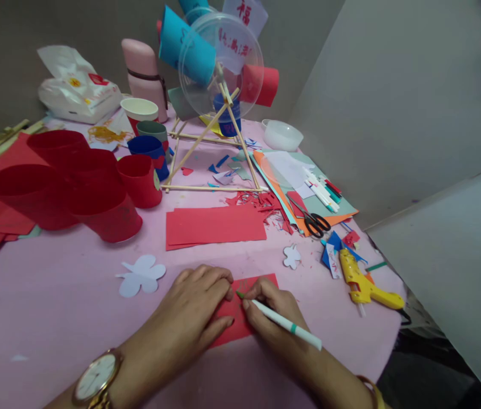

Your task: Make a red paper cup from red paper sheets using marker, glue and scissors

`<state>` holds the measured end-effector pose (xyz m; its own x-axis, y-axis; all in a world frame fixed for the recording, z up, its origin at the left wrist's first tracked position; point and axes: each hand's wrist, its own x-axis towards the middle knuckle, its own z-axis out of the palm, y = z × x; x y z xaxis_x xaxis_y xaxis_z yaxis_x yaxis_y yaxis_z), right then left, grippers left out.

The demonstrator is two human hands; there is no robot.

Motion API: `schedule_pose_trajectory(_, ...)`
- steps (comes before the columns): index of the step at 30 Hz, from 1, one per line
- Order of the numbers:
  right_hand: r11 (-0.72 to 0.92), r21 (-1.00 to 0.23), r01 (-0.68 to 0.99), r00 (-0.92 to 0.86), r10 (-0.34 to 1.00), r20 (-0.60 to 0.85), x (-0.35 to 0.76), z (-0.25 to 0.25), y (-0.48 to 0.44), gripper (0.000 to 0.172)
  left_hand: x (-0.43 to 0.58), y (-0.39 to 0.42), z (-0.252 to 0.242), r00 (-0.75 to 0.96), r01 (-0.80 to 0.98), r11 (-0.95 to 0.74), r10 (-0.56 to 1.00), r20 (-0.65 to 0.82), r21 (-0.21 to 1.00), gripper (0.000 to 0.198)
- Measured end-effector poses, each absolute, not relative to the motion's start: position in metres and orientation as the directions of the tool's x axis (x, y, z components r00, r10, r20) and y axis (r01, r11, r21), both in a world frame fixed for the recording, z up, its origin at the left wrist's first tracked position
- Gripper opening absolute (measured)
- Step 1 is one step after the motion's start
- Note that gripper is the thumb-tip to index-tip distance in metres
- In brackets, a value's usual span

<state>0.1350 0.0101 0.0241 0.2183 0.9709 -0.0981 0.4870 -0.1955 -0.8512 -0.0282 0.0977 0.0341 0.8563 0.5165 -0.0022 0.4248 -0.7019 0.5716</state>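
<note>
A small red paper sheet (240,309) lies on the pink table (53,307) near the front edge. My left hand (195,307), with a watch on its wrist, rests flat on the sheet's left part, fingers together and pressing it down. My right hand (272,318) grips a white marker with a green tip (285,324); the tip touches the red sheet near its top edge. A white flower-shaped cutout (140,275) lies just left of my left hand.
A larger red sheet (215,225) lies behind the hands. Red paper cylinders (70,187) stand at left. A stick frame with a clear disc and coloured cups (219,74) stands at the back. Scissors (311,218), markers (321,193) and a yellow glue gun (362,281) lie at right.
</note>
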Motion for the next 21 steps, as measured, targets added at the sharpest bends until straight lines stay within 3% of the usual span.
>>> schedule_pose_trajectory(16, -0.192, -0.850, 0.491, 0.186, 0.976, -0.113, 0.1339, 0.0225, 0.0078, 0.005, -0.0285, 0.0979, 0.0337, 0.853, 0.417, -0.705, 0.521, 0.021, 0.573, 0.014)
schedule_pose_trajectory(21, -0.200, -0.953, 0.229, 0.306, 0.944, -0.124, 0.1337, 0.0246, 0.0059, 0.007, -0.0269, 0.0981, 0.0364, 0.852, 0.424, -0.695, 0.523, 0.004, 0.580, 0.010)
